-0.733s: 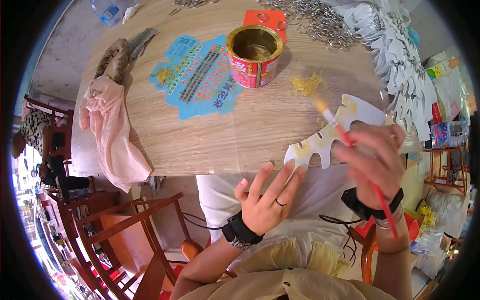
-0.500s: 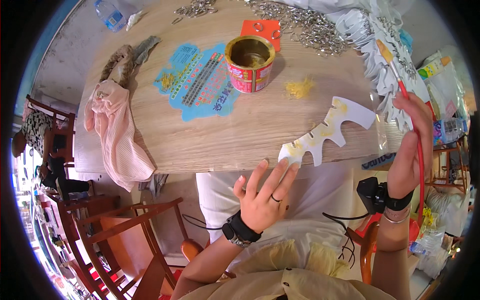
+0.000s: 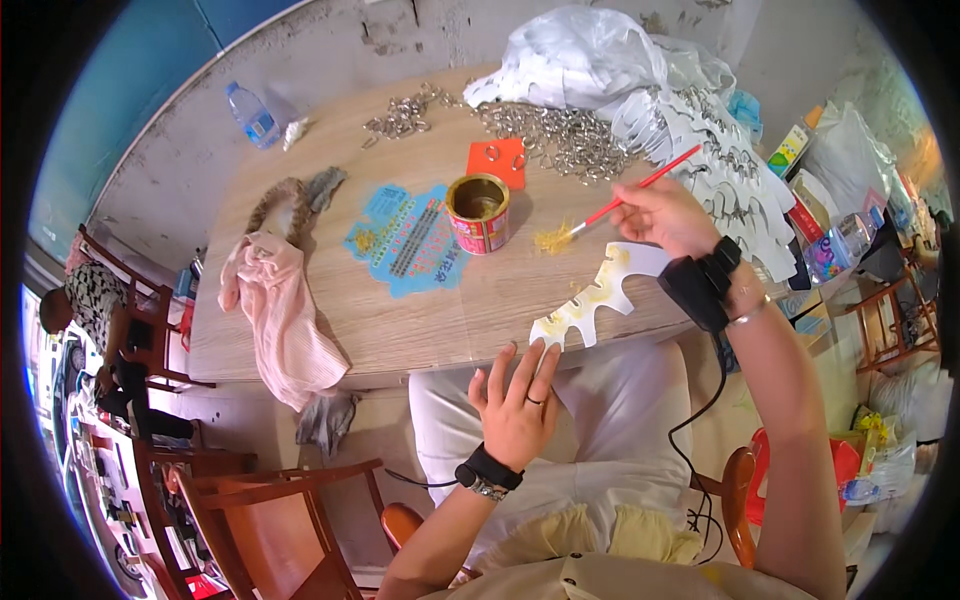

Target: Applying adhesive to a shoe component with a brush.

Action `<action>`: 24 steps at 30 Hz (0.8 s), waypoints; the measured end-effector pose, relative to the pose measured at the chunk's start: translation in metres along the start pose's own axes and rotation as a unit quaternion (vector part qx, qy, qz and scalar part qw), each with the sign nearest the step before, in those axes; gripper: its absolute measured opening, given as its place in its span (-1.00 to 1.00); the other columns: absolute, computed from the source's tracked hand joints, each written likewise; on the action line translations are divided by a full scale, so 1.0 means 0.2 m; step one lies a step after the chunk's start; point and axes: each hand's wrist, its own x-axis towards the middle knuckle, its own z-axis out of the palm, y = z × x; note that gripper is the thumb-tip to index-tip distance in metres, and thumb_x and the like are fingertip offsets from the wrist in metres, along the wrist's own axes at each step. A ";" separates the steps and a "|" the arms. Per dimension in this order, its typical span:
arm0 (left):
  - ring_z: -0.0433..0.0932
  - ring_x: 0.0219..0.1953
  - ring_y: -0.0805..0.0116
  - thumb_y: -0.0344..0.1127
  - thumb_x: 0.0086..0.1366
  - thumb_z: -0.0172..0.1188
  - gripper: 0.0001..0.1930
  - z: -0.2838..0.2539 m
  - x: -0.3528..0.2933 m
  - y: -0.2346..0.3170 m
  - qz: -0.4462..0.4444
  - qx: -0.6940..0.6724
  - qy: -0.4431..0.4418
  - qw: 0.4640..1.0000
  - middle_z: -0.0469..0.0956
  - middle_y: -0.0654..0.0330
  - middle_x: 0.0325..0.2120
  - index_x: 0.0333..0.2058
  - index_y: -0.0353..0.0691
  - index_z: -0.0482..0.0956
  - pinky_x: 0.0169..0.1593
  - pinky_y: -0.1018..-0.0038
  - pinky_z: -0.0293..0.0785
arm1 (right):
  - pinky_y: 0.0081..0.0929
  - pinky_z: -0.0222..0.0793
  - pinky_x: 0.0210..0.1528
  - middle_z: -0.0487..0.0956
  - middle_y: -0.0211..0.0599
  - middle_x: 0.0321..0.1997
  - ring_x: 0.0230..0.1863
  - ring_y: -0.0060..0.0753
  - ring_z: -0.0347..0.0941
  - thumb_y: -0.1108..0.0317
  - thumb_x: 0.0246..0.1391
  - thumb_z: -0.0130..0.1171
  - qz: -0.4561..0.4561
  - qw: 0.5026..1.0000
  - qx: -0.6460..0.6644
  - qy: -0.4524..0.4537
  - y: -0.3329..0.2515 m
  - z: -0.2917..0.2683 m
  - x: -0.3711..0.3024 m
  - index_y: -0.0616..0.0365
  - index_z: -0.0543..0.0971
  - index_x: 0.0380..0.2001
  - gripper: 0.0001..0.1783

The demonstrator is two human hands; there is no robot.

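My right hand [image 3: 668,215] is closed on the red handle of a paintbrush [image 3: 655,178]. The brush points down and left, its bristles at a tuft of yellow strands [image 3: 551,238] on the tabletop. Below lies a curved white cutout [image 3: 632,262] with slots and prongs, smeared with yellow along its middle. My left hand [image 3: 520,408] has its fingers spread, the tips resting on the cutout's left end at the table edge. Left of the tuft stands an open red tin [image 3: 482,240] with brownish residue inside.
A blue printed sheet [image 3: 412,240] and a pink cloth [image 3: 283,315] lie left on the table. A pile of metal rings [image 3: 560,140], an orange card [image 3: 505,160] and stacked white cutouts [image 3: 735,190] lie farther back. A water bottle [image 3: 252,115] stands at the far left.
My right hand has swung from the right edge inward over the table, bringing the brush from upright down to the yellow tuft. My left hand stays on the cutout; the view has tilted up.
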 end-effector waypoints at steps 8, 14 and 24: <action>0.21 0.24 0.14 -0.37 0.03 0.19 -0.38 -0.05 0.00 0.03 0.000 0.020 -0.023 1.000 0.37 0.30 0.15 0.16 0.02 0.40 0.25 0.03 -0.09 | -0.52 0.55 -0.25 0.65 -0.06 -0.26 -0.35 -0.43 0.60 0.09 0.17 0.18 0.174 0.985 -0.017 -0.007 -0.09 -0.04 -0.02 0.24 0.47 -0.18 -0.59; 0.22 0.22 0.12 -0.37 0.01 0.20 -0.38 -0.09 0.02 0.06 0.013 0.047 -0.024 0.999 0.37 0.27 0.14 0.14 -0.03 0.40 0.21 0.00 -0.02 | -0.57 0.49 -0.22 0.66 -0.16 -0.28 -0.33 -0.50 0.59 0.22 0.18 0.10 -0.014 0.975 -0.219 0.020 -0.03 -0.17 -0.14 0.31 0.56 -0.13 -0.65; 0.25 0.17 0.06 -0.40 0.02 0.20 -0.38 -0.13 0.04 0.09 0.032 0.062 -0.033 0.997 0.34 0.11 0.08 0.14 -0.08 0.37 0.18 0.00 0.09 | -0.24 0.41 -0.17 0.62 -0.11 -0.37 -0.28 -0.06 0.54 0.26 -0.14 0.35 -0.173 0.830 -0.526 0.060 0.17 -0.10 -0.20 0.17 0.61 -0.33 -0.71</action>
